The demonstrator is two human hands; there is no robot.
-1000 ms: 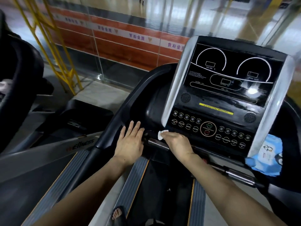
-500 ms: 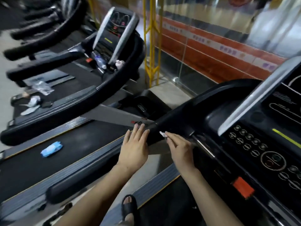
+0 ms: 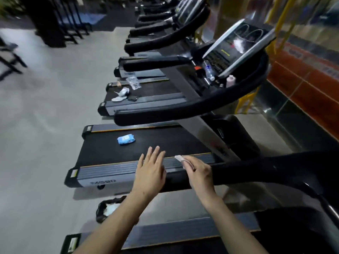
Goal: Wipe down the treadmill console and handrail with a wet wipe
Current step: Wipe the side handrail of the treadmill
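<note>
Two hands are working along the black handrail (image 3: 244, 169) in front of me. My left hand (image 3: 149, 173) is lying flat near its end, fingers straight and spread, gripping nothing. Just to the right, my right hand (image 3: 199, 174) is pressing a white wet wipe (image 3: 180, 159) onto the rail's top, fingers curled over it. Below on the floor, a black bag (image 3: 102, 208) is holding crumpled white wipes. On the neighbouring belt, a blue wipe pack (image 3: 126, 139) is lying.
</note>
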